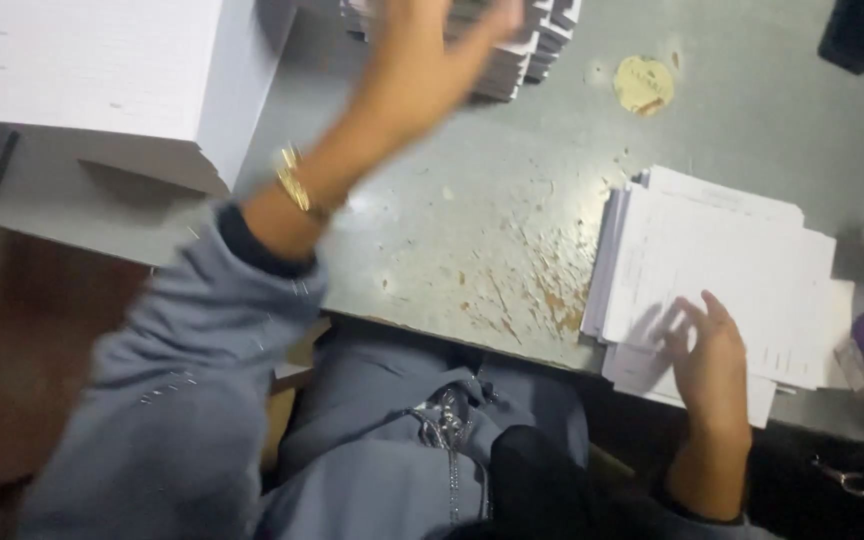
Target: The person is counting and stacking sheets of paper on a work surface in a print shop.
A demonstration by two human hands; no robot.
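Table (472, 200), grey, chipped. Folded box stack (537, 45) under left hand (422, 60); motion-blurred, cannot tell grip; hasty reach may topple stack. Sheet pile (712, 270) overhangs table edge under right hand (714, 360), fingers spread flat, clamping nothing; top sheets may slide off.

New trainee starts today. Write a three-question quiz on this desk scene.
1. True or false: the right hand rests on the paper pile.
2. The left hand reaches toward: A) the scissors, B) the far stack, C) the round sticker.
3. What sits on the left wrist?

Key: 1 true. 2 B. 3 a gold bracelet.
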